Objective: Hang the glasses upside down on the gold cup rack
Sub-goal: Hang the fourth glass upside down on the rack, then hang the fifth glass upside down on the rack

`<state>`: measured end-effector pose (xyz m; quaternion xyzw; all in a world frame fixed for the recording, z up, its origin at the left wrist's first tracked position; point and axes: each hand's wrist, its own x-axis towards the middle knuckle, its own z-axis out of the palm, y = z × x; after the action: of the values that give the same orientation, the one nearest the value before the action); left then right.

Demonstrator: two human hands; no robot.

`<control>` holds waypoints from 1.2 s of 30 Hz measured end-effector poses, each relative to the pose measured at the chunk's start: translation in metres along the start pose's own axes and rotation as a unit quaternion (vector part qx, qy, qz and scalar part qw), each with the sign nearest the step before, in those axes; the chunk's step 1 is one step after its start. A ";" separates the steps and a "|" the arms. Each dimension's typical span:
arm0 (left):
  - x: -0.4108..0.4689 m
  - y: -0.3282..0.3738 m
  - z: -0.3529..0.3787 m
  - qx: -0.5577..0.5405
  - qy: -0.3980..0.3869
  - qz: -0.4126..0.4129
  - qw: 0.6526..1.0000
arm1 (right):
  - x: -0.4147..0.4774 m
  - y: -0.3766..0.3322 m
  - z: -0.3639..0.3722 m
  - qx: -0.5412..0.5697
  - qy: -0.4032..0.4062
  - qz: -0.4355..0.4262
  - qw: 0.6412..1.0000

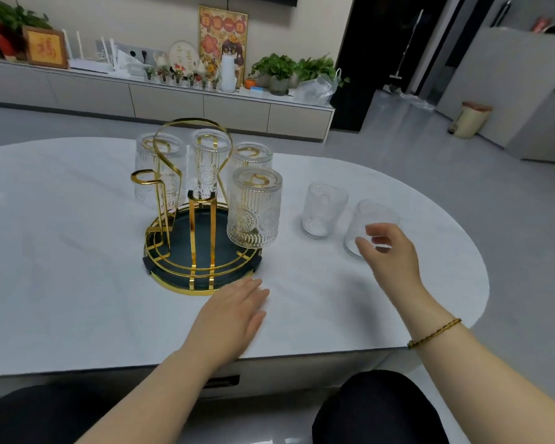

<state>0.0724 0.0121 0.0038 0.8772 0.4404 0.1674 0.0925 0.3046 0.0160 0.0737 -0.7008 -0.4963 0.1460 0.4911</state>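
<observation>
1. The gold cup rack (186,219) is standing on the white table (61,251), carrying four glasses upside down.
2. The left hand (234,310) is lying flat, fingers spread, holding nothing, just beside the rack's base.
3. Two upright glasses are waiting right of the rack: the farther glass (322,209) and the nearer glass (366,225).
4. The right hand (393,254) is hovering at the nearer glass, fingers apart, not gripping.

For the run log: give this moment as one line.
rack: four glasses hung | table: two glasses left | right hand: open at nearest glass | left hand: flat, empty
</observation>
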 end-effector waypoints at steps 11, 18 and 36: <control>0.012 -0.004 0.015 -0.015 -0.011 -0.018 1.000 | 0.033 0.080 0.020 0.018 0.046 0.166 0.985; 0.011 -0.003 0.011 -0.006 -0.012 -0.021 1.000 | 0.053 0.088 0.033 -0.063 0.045 0.128 0.989; 0.007 -0.003 0.012 -0.025 -0.004 -0.031 0.999 | 0.025 0.061 -0.003 0.095 0.042 0.077 0.992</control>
<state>0.0779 0.0192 -0.0066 0.8611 0.4630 0.1718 0.1211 0.3521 0.0339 0.0312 -0.6929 -0.4034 0.2002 0.5631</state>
